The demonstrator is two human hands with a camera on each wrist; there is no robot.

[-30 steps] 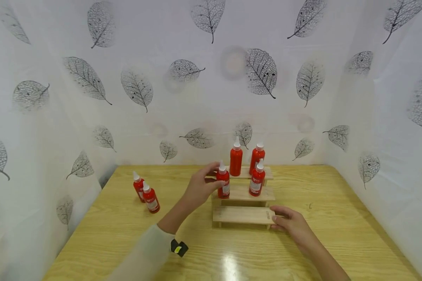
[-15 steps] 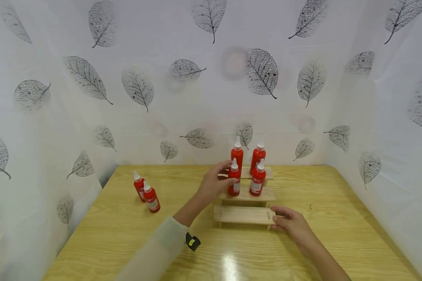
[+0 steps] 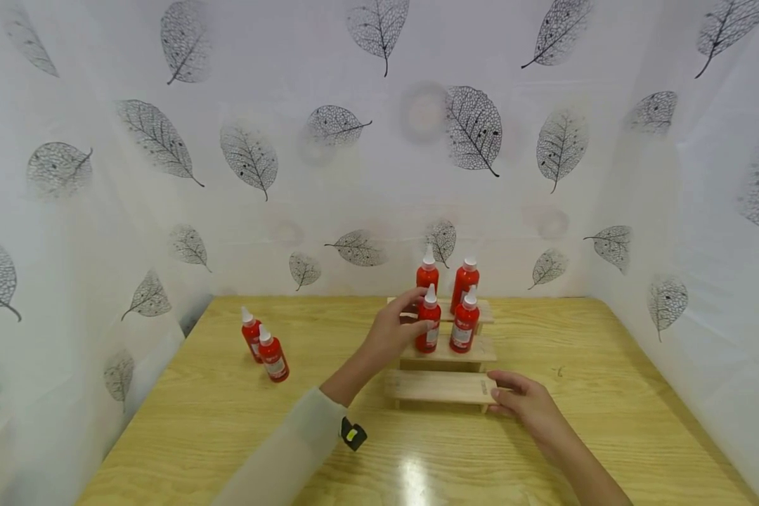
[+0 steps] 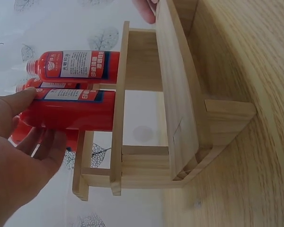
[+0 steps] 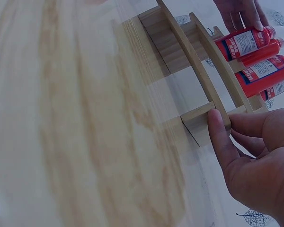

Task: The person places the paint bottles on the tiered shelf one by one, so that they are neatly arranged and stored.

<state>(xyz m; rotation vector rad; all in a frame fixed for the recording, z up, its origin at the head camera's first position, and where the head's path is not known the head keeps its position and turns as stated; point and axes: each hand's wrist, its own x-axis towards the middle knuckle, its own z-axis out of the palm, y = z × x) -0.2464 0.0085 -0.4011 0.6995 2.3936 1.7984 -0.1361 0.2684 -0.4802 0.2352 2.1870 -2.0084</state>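
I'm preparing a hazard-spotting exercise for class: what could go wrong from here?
The left fingers could nudge the rear left ink bottle, behind the red ink bottle they hold. The held bottle might also knock its right-hand neighbour. The right fingers grip the bottom step at its end, so a tug could unsettle the loaded wooden stand.

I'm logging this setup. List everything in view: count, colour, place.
Table: one, yellowish wood, foreground.
Rack: one, pale wood, right of centre.
Loose bottles: two, red, white caps, left on table.
Top bottles: two, red, white caps, rack's top step.
Middle bottles: two, red, white caps, rack's middle step.
Sheeting: count unclear, white with dark leaves, behind and beside.
Wrist device: one, black with yellow, left wrist.
Sleeve: one, pale, left arm.
Left grip: one, bare, around left middle bottle.
Right grip: one, bare, pinching rack's front right end.
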